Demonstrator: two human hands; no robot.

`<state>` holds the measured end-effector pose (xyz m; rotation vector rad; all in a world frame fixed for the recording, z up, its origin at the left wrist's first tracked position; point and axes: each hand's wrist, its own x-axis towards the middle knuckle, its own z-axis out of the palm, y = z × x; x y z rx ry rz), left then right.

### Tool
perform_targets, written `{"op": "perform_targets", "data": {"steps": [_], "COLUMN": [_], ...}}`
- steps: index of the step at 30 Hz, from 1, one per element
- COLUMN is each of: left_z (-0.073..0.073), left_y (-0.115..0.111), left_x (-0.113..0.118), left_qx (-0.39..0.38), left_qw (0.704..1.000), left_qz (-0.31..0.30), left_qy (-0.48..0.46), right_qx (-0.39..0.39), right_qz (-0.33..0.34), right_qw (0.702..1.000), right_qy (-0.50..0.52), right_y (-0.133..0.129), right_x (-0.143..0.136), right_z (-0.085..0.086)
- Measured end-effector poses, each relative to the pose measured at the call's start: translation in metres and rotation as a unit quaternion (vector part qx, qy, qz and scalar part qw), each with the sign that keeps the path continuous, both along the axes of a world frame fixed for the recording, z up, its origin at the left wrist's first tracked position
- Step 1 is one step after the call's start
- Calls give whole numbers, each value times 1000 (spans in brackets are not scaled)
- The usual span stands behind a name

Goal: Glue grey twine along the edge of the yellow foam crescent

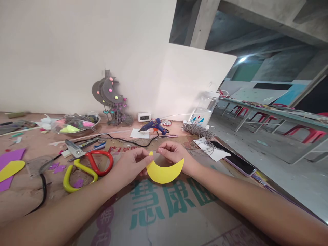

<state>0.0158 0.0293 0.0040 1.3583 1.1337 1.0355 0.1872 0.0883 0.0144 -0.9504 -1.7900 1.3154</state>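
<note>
A yellow crescent-shaped piece hangs over the printed sheet on the table. Its left tip is pinched between the thumb and fingers of my left hand. Close to that same tip, the fingers of my right hand are pressed together; whatever they pinch is too small to make out. The crescent's right horn lies in front of my right wrist. Left of my left hand rest scissors with one red and one yellow handle loop. A blue glue gun lies beyond both hands on a white card.
A bowl of bagged colourful bits and grey crescent ornaments stand at the back left. Grey cord, a plastic jug and a phone are on the right. Purple and yellow pieces lie far left.
</note>
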Motion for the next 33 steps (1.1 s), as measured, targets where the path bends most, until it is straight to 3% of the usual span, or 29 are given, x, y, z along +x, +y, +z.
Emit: {"op": "perform_targets", "data": {"steps": [12, 18, 27, 33], "left_z": [0, 2, -4, 0], "left_y": [0, 0, 3, 1], "left_x": [0, 1, -1, 1], "left_qx": [-5, -12, -5, -8], "left_qw": [1000, 1000, 1000, 1000], "left_qz": [-3, -3, -5, -3], "left_qy": [-9, -14, 6, -8], "right_qx": [-29, -48, -50, -62], "right_qz": [32, 25, 97, 43], "right_qw": [999, 997, 992, 996], "right_qy": [-13, 55, 69, 50], "right_y": [3, -3, -7, -4], "right_x": [3, 4, 1, -1], "right_z": [-6, 2, -2, -7]}}
